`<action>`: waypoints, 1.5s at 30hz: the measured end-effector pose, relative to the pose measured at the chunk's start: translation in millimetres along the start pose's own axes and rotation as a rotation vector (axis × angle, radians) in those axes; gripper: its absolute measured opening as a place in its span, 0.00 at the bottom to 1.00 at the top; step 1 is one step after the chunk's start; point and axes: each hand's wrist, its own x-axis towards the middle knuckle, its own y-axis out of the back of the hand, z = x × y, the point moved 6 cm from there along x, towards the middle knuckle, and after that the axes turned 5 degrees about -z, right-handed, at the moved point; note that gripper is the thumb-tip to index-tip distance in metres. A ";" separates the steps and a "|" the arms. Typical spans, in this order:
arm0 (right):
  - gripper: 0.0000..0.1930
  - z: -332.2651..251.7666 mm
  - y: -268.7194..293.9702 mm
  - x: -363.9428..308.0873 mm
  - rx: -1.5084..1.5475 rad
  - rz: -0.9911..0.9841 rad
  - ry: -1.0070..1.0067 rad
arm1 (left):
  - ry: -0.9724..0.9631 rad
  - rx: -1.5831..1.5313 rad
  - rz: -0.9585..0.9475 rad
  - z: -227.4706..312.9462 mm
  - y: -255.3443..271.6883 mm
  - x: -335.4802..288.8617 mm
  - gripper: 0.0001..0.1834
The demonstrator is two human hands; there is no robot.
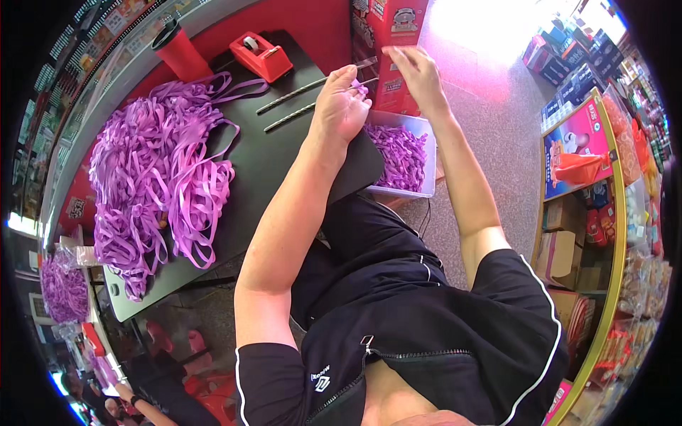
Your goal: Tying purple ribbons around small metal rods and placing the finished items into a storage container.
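Observation:
My left hand (343, 106) is over the right edge of the dark table (249, 160). Its fingers are curled around a small bit of purple ribbon (359, 86). Two twisted metal rods (291, 96) run from the tabletop toward that hand and partly behind it. Off the table to the right, my right hand (420, 77) is raised with its fingers stretched out to the left, and nothing shows in it. Below the hands stands a pale plastic bin (430, 160) full of short purple ribbon pieces (399, 153). A large heap of long purple ribbon (153, 170) covers the table's left side.
A red tape dispenser (263, 58) and a red tumbler (181, 53) stand at the table's back. Red printed cartons (398, 28) rise beyond the bin. Shelves of packaged goods (579, 241) line the right. At lower left, another person's arm (145, 405) is near more purple ribbon.

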 end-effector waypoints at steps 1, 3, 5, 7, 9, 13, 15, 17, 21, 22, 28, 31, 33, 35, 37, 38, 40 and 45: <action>0.15 -12.1 -4.1 9.6 0.141 -0.063 0.024 | -0.012 -0.017 -0.077 3.6 0.4 -2.5 0.18; 0.15 -27.2 -5.1 23.2 0.278 -0.116 0.047 | -0.005 -0.008 -0.077 5.6 0.2 -4.4 0.18; 0.16 -25.9 -26.8 25.6 0.489 -0.507 -0.117 | 0.001 -0.004 -0.076 5.2 -1.4 -5.3 0.18; 0.15 -24.6 -31.2 27.5 0.460 -0.599 -0.150 | 0.009 -0.032 -0.076 4.0 -1.4 -5.7 0.18; 0.13 -20.6 -37.0 27.1 0.463 -0.726 -0.178 | 0.005 -0.017 -0.091 4.4 -1.4 -3.9 0.19; 0.15 -5.0 -41.2 27.7 0.431 -0.762 -0.205 | 0.001 0.014 -0.120 5.3 0.1 -2.9 0.22; 0.14 0.1 -45.9 26.3 0.516 -0.764 -0.225 | -0.001 0.030 -0.112 5.9 0.1 -4.8 0.26; 0.14 12.6 -48.3 30.2 0.469 -0.752 -0.256 | 0.001 0.043 -0.110 7.4 -5.7 -7.8 0.29; 0.13 31.1 -61.4 38.4 0.344 -0.839 -0.300 | 0.043 -0.163 -0.034 7.8 -14.9 -16.4 0.39; 0.13 29.8 -65.6 40.8 0.346 -0.841 -0.300 | 0.015 -0.181 0.004 9.4 -13.5 -18.0 0.42; 0.15 30.1 -87.8 46.1 0.187 -1.068 -0.319 | 0.005 -0.183 -0.049 11.2 -13.3 -17.7 0.44; 0.15 24.7 -91.5 47.6 0.108 -1.060 -0.306 | 0.000 -0.178 -0.051 12.8 -11.3 -18.1 0.44; 0.15 24.2 -92.3 48.0 0.046 -1.063 -0.296 | 0.003 -0.182 -0.048 12.7 -11.1 -18.3 0.44; 0.14 27.2 -93.0 48.9 0.035 -1.059 -0.298 | 0.008 -0.184 -0.048 11.8 -13.5 -18.0 0.44; 0.14 26.4 -93.9 48.9 0.026 -1.059 -0.297 | 0.012 -0.189 -0.033 11.7 -13.3 -18.2 0.44; 0.14 24.5 -94.3 48.4 0.014 -1.056 -0.297 | 0.011 -0.188 -0.032 11.8 -12.5 -18.0 0.44; 0.14 20.9 -92.9 47.5 0.002 -1.054 -0.296 | -0.007 -0.180 -0.052 12.8 -12.7 -17.3 0.44; 0.15 8.9 -88.0 45.5 0.022 -1.029 -0.303 | 0.002 -0.183 -0.056 13.2 -10.6 -16.0 0.43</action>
